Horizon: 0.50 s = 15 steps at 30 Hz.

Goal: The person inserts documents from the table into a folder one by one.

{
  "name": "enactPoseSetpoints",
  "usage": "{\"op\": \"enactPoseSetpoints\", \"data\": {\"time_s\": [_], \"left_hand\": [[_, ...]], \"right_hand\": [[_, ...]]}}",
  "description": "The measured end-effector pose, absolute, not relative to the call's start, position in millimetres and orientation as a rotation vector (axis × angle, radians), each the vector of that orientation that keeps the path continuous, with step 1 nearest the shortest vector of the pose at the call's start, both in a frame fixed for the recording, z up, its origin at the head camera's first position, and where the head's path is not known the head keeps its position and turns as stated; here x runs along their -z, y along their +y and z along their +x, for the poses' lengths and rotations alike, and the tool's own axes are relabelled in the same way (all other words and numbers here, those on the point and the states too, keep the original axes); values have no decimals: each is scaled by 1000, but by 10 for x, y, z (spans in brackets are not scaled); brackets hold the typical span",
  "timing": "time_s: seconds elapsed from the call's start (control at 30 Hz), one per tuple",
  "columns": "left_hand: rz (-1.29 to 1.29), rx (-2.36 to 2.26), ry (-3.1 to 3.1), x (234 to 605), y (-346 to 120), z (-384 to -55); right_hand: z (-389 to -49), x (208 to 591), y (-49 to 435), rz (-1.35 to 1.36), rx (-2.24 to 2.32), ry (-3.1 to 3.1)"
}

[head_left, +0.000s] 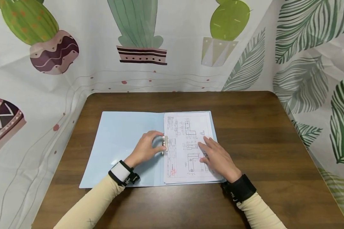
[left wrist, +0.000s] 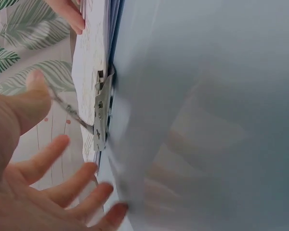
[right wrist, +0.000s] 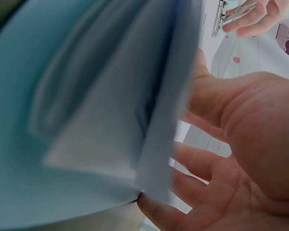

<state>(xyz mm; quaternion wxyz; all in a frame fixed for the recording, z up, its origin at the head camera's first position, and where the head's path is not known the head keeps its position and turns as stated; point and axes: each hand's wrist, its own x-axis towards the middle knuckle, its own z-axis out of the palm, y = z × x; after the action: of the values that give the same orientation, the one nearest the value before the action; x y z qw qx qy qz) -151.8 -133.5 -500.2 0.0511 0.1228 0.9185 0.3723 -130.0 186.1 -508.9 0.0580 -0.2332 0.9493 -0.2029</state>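
Note:
A light blue folder (head_left: 126, 136) lies spread on the table, with a stack of white sheets (head_left: 176, 176) printed with drawings on its right side. The metal lever clip (head_left: 163, 152) sits at the stack's left edge. My left hand (head_left: 145, 148) is at this clip; in the left wrist view its thumb touches the tip of the raised lever (left wrist: 71, 111) while the other fingers are spread. My right hand (head_left: 218, 159) rests on the right part of the sheets with relaxed fingers. Sheet corners (right wrist: 101, 139) stand fanned and blurred beside it in the right wrist view.
The brown wooden table (head_left: 261, 127) extends around the folder on all sides. Behind it and at both sides hangs a white cloth (head_left: 186, 76) printed with cacti and leaves. Each wrist wears a black strap (head_left: 243, 188).

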Motion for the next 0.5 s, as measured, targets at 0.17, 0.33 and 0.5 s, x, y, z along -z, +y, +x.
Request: {"op": "enactPoseSetpoints", "data": {"time_s": [0.17,0.33,0.5], "left_hand": [[347,-958,2771,5004,-1297,-1563],[351,-860,2797,5010,-1268,-1564],[380,-773,2857,5039,-1248,-1541]], "right_hand": [[-1297,5082,1852,-684,609,2864],[-1302,5082,1844,-677,609,2856],[-1305,5080,1847,-674,614,2865]]}}
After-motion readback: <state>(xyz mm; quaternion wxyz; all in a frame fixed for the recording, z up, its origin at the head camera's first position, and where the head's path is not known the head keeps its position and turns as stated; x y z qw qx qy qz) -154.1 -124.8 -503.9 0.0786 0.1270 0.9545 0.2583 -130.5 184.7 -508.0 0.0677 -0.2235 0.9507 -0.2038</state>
